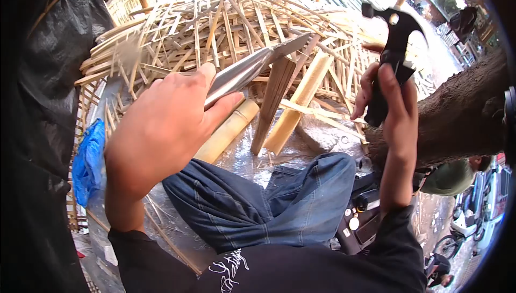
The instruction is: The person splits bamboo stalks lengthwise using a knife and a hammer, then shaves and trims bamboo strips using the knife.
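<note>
My left hand [158, 126] is closed around the shiny metal handle of a knife [239, 75]. The knife's blade lies across the top end of a split bamboo piece [273, 102], which stands nearly upright in front of my legs. On the right, my right hand [395, 97] grips a black claw hammer [396, 40] by its handle, its head raised and apart from the knife. Just right of the upright piece leans a paler split bamboo length [301, 102]. A thick bamboo section [228, 131] lies beside my left hand, partly hidden by it.
A large heap of bamboo strips [215, 29] fills the area ahead. A tree trunk [462, 110] is at the right, near my right forearm. Black sheeting [48, 105] hangs at the left, with a blue plastic bag [88, 164] beside it. A person [451, 177] is behind the trunk.
</note>
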Available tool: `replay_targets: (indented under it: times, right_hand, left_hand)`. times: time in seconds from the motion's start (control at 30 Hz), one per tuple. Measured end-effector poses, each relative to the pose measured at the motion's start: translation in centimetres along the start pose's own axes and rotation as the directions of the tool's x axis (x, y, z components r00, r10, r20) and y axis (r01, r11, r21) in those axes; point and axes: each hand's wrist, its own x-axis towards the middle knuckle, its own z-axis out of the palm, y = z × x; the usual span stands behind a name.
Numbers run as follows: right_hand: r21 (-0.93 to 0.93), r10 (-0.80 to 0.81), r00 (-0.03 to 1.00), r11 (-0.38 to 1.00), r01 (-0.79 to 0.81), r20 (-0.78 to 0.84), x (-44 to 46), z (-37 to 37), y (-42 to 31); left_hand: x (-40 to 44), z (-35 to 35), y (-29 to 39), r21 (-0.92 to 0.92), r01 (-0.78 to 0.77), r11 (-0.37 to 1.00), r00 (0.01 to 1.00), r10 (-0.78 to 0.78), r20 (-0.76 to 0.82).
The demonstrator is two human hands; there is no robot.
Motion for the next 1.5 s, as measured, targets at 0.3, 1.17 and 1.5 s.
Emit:
replay_targets:
  times: [0.3,1.17,1.5]
  right_hand:
    - [-0.509,0.215,0.975,0.846,-0.160,0.049,3.0,0.4,-5.9]
    - [-0.156,-0.247,0.965,0.953,0.259,0.093,3.4,-2.5,-7.1]
    - [-0.518,-0.188,0.982,0.841,0.156,-0.009,3.5,-3.2,-5.5]
  left_hand:
    - [0.5,-0.5,-1.0,-0.137,0.160,0.978,0.985,-0.149,0.090]
    - [-1.3,0.5,-0.5,-0.170,0.102,0.980,0.994,-0.092,0.063]
    - [-1.6,0.7,-0.5,-0.143,0.147,0.979,0.989,-0.140,0.057]
